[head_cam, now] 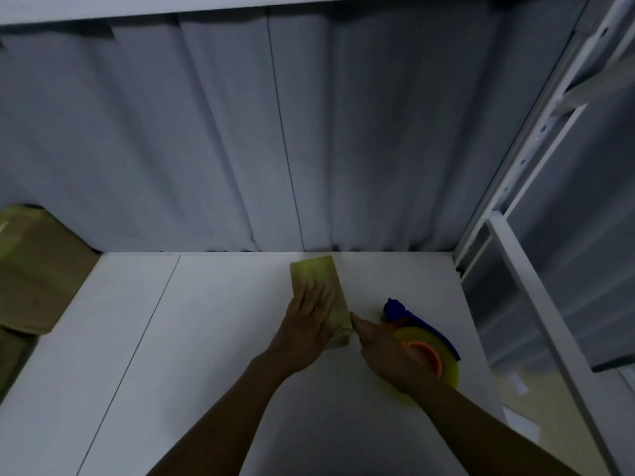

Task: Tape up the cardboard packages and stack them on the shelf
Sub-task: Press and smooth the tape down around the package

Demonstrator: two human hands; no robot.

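Note:
A small cardboard package (314,271) wrapped in yellowish tape lies on the white shelf board (206,338), near its back edge. My left hand (309,324) rests flat on top of the package with straight fingers. My right hand (385,352) is just right of the package's near corner, with a fingertip touching its side. Under that hand lies a blue tape dispenser (398,309) with a yellow tape roll (443,359) and an orange hub. Whether the fingers curl around the dispenser is hidden.
Larger cardboard boxes (31,269) stand at the left end of the shelf. A grey curtain (275,132) hangs behind. White metal shelf uprights (536,304) run along the right side, and another shelf board (240,3) is overhead.

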